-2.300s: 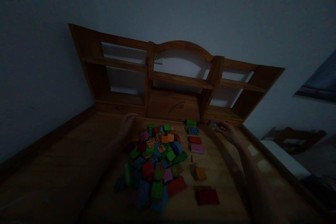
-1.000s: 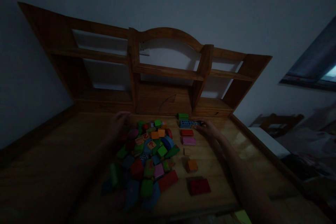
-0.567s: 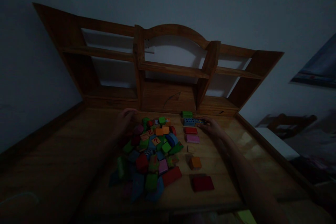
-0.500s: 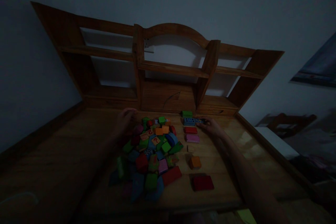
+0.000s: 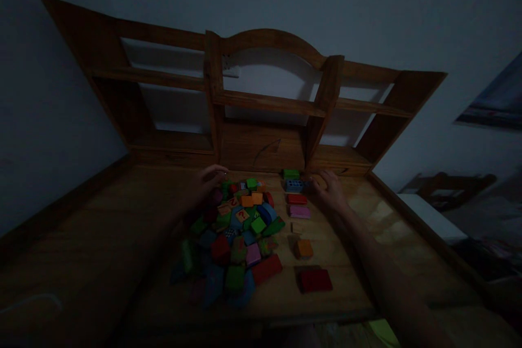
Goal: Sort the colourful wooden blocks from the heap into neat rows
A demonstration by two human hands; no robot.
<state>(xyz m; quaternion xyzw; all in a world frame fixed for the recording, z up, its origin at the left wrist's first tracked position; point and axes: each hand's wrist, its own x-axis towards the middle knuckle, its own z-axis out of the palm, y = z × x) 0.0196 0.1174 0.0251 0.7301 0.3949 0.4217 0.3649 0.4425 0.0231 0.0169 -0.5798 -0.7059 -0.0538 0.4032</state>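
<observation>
In the dim head view, the right hand [image 5: 331, 191] lies flat on the bench [image 5: 101, 239] with fingers spread and nothing in its grip, just beside a blue block with dots [image 5: 294, 185] near the bench's far edge, in front of the wooden shelf unit [image 5: 261, 103]. That block sits in a line with a green block [image 5: 291, 174], a red block [image 5: 296, 199] and a pink block [image 5: 299, 211]. The left hand [image 5: 210, 180] rests loosely curled, holding nothing, at the far end of the pile of coloured blocks [image 5: 234, 239] in the middle of the bench.

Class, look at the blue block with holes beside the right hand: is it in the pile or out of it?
Out. The blue block sits apart from the pile, beside the right hand.
</observation>
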